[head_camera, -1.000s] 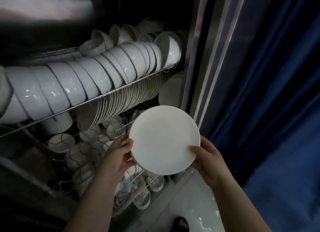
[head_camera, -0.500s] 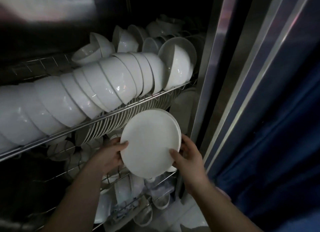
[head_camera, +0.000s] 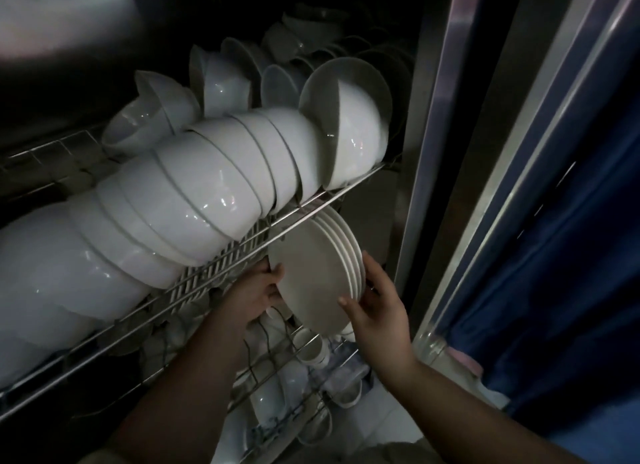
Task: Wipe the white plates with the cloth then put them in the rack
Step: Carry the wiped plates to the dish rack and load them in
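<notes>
Dish-storage corner, most likely of a catering or restaurant kitchen. Evidence:
- Tall stainless-steel cabinet (head_camera: pixel 429 159) fitted with wire rack (head_camera: pixel 332 199) tiers.
- Upper tier packed with rows of identical white bowls (head_camera: pixel 207 186).
- White plates (head_camera: pixel 311 273) on edge beneath.
- Small cups (head_camera: pixel 311 351) on the lowest tier.
- Blue curtain (head_camera: pixel 571 256) alongside.
- Pale glossy floor (head_camera: pixel 384 425).

A stack of round white plates (head_camera: pixel 311 276) stands tilted on edge just beneath the upper shelf of the wire rack (head_camera: pixel 313 203).
</notes>
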Demonstrator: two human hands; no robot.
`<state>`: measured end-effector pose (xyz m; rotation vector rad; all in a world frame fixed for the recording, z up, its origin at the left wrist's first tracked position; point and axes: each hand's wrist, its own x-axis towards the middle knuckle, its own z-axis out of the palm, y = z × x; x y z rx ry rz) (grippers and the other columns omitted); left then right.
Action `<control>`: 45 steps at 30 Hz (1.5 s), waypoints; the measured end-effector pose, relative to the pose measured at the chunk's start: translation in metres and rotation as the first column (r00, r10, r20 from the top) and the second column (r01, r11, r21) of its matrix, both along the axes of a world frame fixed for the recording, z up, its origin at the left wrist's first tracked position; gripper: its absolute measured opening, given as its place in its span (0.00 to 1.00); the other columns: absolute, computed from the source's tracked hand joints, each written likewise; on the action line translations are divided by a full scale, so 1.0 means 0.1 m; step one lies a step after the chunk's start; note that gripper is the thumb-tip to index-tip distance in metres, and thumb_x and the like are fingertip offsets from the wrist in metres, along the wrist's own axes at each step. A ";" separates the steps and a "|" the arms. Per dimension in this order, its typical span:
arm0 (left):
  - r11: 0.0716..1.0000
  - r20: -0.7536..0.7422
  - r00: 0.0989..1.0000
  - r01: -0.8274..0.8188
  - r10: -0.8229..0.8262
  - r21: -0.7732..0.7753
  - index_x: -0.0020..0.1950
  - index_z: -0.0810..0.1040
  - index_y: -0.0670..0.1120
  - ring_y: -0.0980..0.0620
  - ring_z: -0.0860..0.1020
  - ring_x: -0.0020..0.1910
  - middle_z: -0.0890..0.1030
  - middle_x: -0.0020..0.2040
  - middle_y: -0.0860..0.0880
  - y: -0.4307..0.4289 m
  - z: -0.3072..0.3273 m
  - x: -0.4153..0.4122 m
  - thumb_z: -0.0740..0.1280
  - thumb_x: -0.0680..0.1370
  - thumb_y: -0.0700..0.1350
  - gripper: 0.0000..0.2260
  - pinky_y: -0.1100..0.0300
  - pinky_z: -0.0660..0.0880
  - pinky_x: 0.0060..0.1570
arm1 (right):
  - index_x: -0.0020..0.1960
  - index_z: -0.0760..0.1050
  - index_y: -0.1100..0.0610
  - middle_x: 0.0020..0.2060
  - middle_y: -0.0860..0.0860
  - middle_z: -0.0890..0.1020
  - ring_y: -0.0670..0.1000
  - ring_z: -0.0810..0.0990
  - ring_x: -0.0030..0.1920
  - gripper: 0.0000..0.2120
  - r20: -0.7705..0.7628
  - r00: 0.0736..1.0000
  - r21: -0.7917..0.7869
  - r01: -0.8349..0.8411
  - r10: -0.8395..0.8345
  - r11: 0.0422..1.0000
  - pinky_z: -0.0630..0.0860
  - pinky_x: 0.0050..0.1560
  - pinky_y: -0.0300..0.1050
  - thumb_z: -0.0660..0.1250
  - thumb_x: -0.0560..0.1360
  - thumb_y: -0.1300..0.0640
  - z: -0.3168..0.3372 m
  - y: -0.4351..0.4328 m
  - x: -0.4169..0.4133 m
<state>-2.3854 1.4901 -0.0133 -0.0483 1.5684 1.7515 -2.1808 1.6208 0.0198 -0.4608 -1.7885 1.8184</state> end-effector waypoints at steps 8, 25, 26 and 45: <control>0.998 0.009 0.998 0.065 -0.065 -0.003 0.63 0.73 0.44 0.47 0.77 0.56 0.79 0.57 0.44 0.30 -0.02 -0.15 0.60 0.82 0.38 0.11 0.46 0.70 0.66 | 0.71 0.63 0.37 0.71 0.42 0.69 0.45 0.68 0.72 0.36 -0.028 0.995 0.051 0.095 -0.094 0.994 0.69 0.71 0.53 0.70 0.75 0.67 -0.13 0.03 -0.14; 0.978 -0.127 0.971 0.193 -0.202 -0.083 0.68 0.70 0.37 0.45 0.75 0.59 0.77 0.60 0.41 0.25 -0.02 -0.24 0.58 0.82 0.34 0.14 0.61 0.79 0.48 | 0.67 0.64 0.31 0.63 0.34 0.75 0.43 0.75 0.65 0.37 0.036 0.993 0.060 0.108 -0.110 0.992 0.75 0.64 0.48 0.71 0.74 0.67 -0.29 0.13 -0.26; 0.977 -0.139 0.970 0.189 -0.201 -0.097 0.68 0.70 0.36 0.44 0.75 0.60 0.76 0.62 0.40 0.24 -0.01 -0.23 0.58 0.82 0.34 0.15 0.61 0.79 0.48 | 0.67 0.64 0.30 0.63 0.34 0.75 0.43 0.76 0.65 0.37 0.039 0.993 0.070 0.109 -0.112 0.992 0.76 0.63 0.47 0.71 0.73 0.66 -0.29 0.15 -0.26; 0.961 -0.251 0.968 -0.080 0.011 -0.265 0.65 0.74 0.34 0.40 0.76 0.62 0.78 0.62 0.36 0.05 -0.25 -0.13 0.65 0.80 0.40 0.16 0.45 0.69 0.67 | 0.70 0.60 0.40 0.61 0.37 0.76 0.43 0.78 0.60 0.42 0.163 0.984 0.130 0.055 -0.077 0.990 0.80 0.54 0.44 0.79 0.66 0.60 -0.48 0.15 -0.19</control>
